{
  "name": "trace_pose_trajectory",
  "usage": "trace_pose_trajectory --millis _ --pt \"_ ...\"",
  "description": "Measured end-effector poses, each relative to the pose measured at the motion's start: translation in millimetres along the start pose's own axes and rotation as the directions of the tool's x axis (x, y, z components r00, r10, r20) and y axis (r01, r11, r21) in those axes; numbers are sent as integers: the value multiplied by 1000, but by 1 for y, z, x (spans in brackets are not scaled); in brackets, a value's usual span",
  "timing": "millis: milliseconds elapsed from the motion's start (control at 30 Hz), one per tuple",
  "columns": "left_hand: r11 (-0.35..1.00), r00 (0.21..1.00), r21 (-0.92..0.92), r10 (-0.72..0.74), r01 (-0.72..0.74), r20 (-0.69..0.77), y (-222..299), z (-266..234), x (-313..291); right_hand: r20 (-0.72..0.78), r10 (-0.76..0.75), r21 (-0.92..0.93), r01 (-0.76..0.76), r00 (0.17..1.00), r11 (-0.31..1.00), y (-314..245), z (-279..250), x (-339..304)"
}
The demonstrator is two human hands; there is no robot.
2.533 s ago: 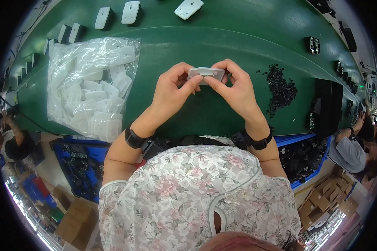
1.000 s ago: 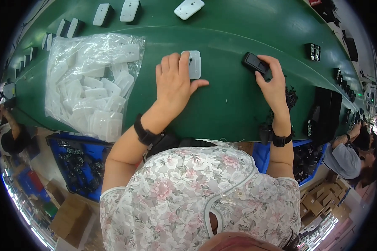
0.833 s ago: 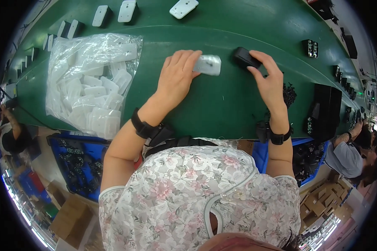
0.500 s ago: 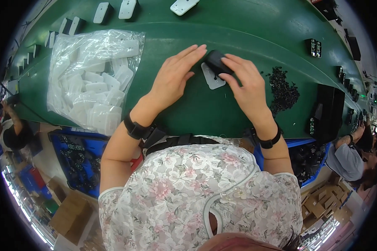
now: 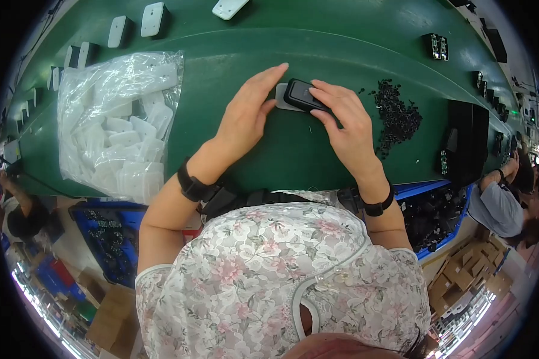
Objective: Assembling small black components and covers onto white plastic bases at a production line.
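Observation:
Between my hands, a black rounded box-shaped housing (image 5: 304, 94) lies almost flat, its smooth face up. My right hand (image 5: 348, 122) grips its right end between thumb and fingers. A pale plate with rounded corners (image 5: 281, 97) shows under the housing's left end; the housing covers the rest of it. My left hand (image 5: 242, 113) is at the plate's left side, fingers stretched out and holding nothing. Its thumb tip is close to the plate's edge; I cannot tell if they touch.
A clear plastic bag (image 5: 117, 128) of pale plates lies to the left. Small black parts (image 5: 395, 116) form a pile on the right, before a black box (image 5: 466, 140). White-topped units (image 5: 153, 19) stand along the far side. Blue bins (image 5: 111, 239) sit below the table edge; people work at both sides.
The black housing has tipped from a slant to nearly flat, its smooth face now up. The plate beneath has turned crosswise. The whole view has shifted slightly.

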State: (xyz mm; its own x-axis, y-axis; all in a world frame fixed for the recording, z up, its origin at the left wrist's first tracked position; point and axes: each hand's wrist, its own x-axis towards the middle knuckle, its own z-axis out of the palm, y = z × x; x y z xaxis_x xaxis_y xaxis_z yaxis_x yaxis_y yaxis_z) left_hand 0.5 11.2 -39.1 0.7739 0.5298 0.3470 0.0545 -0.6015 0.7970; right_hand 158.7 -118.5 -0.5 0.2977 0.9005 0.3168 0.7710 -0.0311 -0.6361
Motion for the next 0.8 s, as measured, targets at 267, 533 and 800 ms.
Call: trace_pose_trajectory --millis 267,533,800 --pt "990 986 80 102 -113 135 -6 -10 -6 153 -127 -43 135 980 990 3 4 8" --pt "943 968 279 122 -182 218 6 -17 -12 172 -192 -46 203 966 978 3 -2 5" --pt "852 953 457 144 -257 266 17 -23 -14 109 -230 -279 252 967 926 -13 13 -5"
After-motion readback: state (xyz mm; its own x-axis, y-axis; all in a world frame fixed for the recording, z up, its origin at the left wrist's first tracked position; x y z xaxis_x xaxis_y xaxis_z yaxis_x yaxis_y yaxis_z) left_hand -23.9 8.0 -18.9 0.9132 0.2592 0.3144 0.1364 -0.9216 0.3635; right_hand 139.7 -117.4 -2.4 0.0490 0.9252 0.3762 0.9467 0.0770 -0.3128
